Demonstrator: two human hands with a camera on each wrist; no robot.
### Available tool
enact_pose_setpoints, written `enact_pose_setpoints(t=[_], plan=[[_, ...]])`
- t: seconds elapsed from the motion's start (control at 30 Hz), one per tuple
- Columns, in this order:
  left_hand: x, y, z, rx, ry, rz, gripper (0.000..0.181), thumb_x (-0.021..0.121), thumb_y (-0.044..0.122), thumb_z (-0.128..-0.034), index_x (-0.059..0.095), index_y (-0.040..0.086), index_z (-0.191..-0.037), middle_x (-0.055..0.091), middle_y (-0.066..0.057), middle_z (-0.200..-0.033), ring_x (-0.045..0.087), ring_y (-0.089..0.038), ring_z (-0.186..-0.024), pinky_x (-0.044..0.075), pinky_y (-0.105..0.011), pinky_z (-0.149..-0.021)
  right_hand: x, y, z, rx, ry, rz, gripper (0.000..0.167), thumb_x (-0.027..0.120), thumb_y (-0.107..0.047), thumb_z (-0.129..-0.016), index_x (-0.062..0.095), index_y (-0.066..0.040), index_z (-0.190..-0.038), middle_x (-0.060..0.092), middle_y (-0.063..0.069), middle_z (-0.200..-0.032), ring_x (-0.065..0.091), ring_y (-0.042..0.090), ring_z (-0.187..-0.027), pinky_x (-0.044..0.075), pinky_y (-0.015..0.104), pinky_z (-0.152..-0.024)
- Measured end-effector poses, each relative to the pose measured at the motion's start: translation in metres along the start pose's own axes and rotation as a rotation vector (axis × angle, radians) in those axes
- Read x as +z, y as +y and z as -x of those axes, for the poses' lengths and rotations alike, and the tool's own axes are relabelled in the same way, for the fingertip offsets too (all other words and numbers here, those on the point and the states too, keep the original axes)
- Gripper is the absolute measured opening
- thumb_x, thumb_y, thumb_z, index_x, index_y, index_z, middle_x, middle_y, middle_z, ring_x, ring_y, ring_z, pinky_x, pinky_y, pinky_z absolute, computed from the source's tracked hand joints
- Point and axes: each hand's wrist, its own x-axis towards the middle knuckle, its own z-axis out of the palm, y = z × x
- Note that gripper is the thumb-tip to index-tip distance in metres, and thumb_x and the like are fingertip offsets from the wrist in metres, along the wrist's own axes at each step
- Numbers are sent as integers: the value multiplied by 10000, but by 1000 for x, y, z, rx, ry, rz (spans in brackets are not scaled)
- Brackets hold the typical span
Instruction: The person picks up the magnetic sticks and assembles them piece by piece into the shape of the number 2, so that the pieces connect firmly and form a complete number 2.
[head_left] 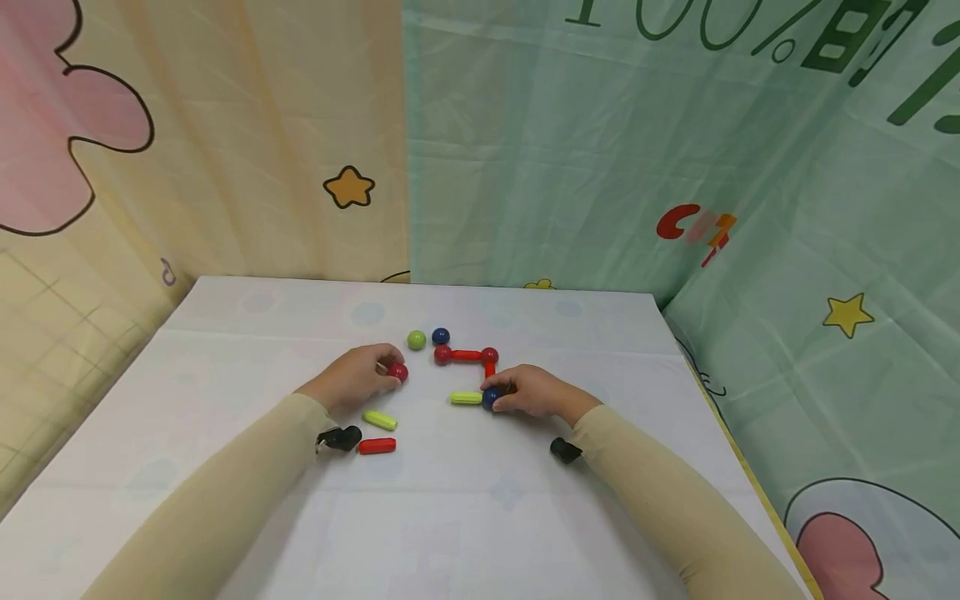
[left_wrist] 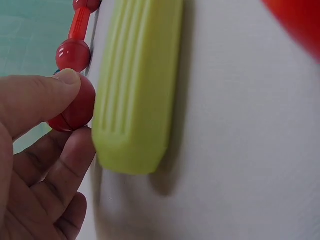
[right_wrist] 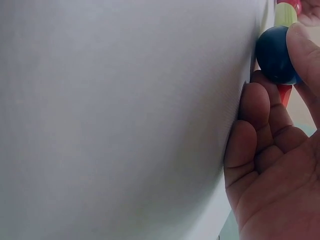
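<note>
My left hand (head_left: 358, 377) pinches a red ball (left_wrist: 82, 105) between thumb and fingers, left of the joined pieces. On the right, my right hand (head_left: 534, 390) grips a dark blue ball (right_wrist: 276, 56) with thumb and fingertips. From that ball a yellow-green rod (head_left: 467, 398) points left towards the red ball, with a gap between them. A red rod (head_left: 490, 368) runs from the blue ball up to a red corner ball (head_left: 490, 355). Another red rod (head_left: 467, 356) links that corner to a further red ball (head_left: 443, 355).
A green ball (head_left: 416, 339) and a second blue ball (head_left: 440, 336) lie at the back. A loose yellow-green rod (head_left: 380, 419) and a loose red rod (head_left: 377, 446) lie near my left wrist. The white-covered table (head_left: 450, 533) ends before printed curtains (head_left: 525, 167).
</note>
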Motion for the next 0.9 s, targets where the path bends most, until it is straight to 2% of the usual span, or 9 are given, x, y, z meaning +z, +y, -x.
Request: enact_pose_setpoints(t=[0.13, 0.27, 0.33, 0.57, 0.9], plan=[[4, 4, 5, -4, -23, 5, 331, 754, 215, -973, 661, 197, -1290, 696, -53, -1205, 627, -262, -1116, 543, -388, -947, 0, -1, 0, -6, 0, 0, 374, 772, -215, -973, 728, -274, -1339, 687, 18, -1346, 587, 213, -1202, 510, 446, -1100], [8, 6, 7, 20, -29, -10, 324, 766, 215, -967, 668, 192, -1275, 701, -38, -1183, 634, -241, -1077, 549, -351, -898, -1, -2, 1, -7, -1, -2, 374, 772, -203, -973, 729, -273, -1338, 688, 18, -1338, 586, 214, -1198, 510, 445, -1101], [10, 7, 8, 47, -33, -26, 318, 766, 212, -969, 668, 178, -1269, 703, -31, -1181, 637, -228, -1074, 550, -348, -896, 0, -2, 1, -6, -3, -2, 373, 770, -198, -974, 729, -272, -1337, 689, 21, -1338, 586, 218, -1202, 506, 449, -1108], [18, 10, 9, 13, -46, 32, 305, 780, 194, -958, 680, 196, -1246, 695, -27, -1131, 629, -225, -1042, 558, -329, -888, 1, -1, 0, 2, -3, -8, 357, 774, -208, -971, 732, -275, -1319, 691, 17, -1349, 594, 225, -1222, 494, 456, -1122], [22, 14, 8, 45, -51, -7, 315, 789, 213, -954, 682, 186, -1250, 694, -5, -1126, 623, -197, -1032, 558, -343, -921, 1, -1, 0, -2, 3, 0, 360, 772, -211, -972, 730, -282, -1323, 691, 8, -1349, 592, 216, -1216, 495, 453, -1117]])
